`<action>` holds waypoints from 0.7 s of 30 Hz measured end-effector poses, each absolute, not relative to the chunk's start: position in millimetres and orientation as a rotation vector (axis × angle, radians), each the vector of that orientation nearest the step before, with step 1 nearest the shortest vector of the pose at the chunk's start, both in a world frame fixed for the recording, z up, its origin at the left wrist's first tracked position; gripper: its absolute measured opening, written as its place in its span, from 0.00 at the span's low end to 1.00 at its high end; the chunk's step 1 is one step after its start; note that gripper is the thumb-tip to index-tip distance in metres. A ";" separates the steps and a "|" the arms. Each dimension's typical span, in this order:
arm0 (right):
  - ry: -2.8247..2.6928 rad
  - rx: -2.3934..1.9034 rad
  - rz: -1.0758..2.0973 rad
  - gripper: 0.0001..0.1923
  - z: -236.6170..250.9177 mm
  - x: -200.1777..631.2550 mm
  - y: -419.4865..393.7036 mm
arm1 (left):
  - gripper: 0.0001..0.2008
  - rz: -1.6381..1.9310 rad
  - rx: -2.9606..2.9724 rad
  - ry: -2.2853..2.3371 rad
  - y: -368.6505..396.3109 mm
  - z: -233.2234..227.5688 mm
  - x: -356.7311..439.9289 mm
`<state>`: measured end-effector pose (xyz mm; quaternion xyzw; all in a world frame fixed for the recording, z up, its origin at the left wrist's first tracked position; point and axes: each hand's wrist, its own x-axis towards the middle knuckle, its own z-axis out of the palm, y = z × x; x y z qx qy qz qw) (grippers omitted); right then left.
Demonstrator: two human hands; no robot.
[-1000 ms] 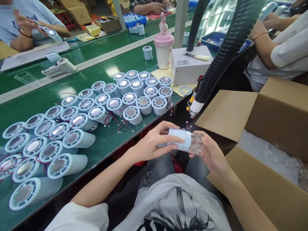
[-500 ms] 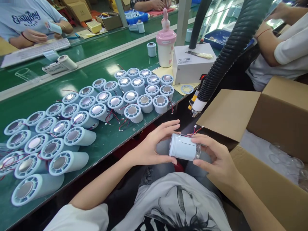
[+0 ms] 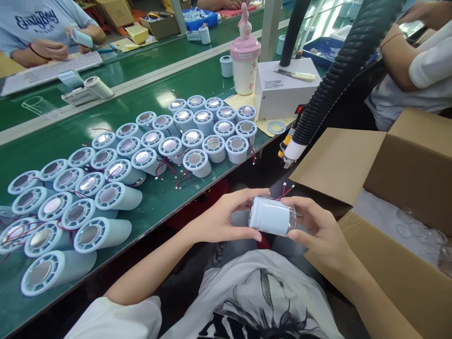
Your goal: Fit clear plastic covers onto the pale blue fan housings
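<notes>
While both hands work over the lap, the left hand (image 3: pixel 221 219) and right hand (image 3: pixel 319 230) grip a pale blue cylinder (image 3: pixel 271 216) lying sideways between them, fingers curled round its ends. Thin red wires (image 3: pixel 284 190) stick out from its top. Rows of matching cylinders (image 3: pixel 141 150) cover the green bench (image 3: pixel 158 202); an open cardboard box (image 3: pixel 406 188) sits at right.
</notes>
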<state>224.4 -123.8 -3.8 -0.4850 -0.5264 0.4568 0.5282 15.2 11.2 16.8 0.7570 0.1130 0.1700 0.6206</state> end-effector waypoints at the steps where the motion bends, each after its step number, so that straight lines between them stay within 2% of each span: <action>1: -1.261 -1.161 1.084 0.21 -4.9 224.3 -124.4 | 0.41 0.388 1.740 0.260 11.1 16.0 15.2; 9: -1.340 -1.154 0.956 0.24 -10.6 225.1 -131.6 | 0.41 0.504 1.875 0.197 11.2 15.1 15.2; 21: -1.033 -1.183 1.326 0.16 6.2 225.5 -127.3 | 0.38 0.525 1.994 0.128 10.3 18.2 18.5</action>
